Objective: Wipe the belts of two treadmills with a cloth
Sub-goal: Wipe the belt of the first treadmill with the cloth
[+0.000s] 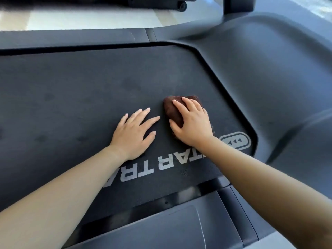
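Note:
A dark treadmill belt (pixel 80 90) with grey lettering fills most of the head view. A bunched brown cloth (pixel 172 106) lies on the belt near its right end. My right hand (pixel 192 123) lies on top of the cloth, fingers spread and bent over it, pressing it onto the belt. My left hand (pixel 133 134) rests flat on the bare belt just left of the cloth, fingers straight and spread, holding nothing. Part of the cloth is hidden under my right hand.
The grey motor cover (pixel 269 69) curves round the belt's right end. Grey side rails (pixel 71 37) run along the far edge and the near edge (pixel 170 229). A dark upright post (pixel 239 4) rises at the top right. Another machine's base (pixel 125 2) stands beyond pale floor.

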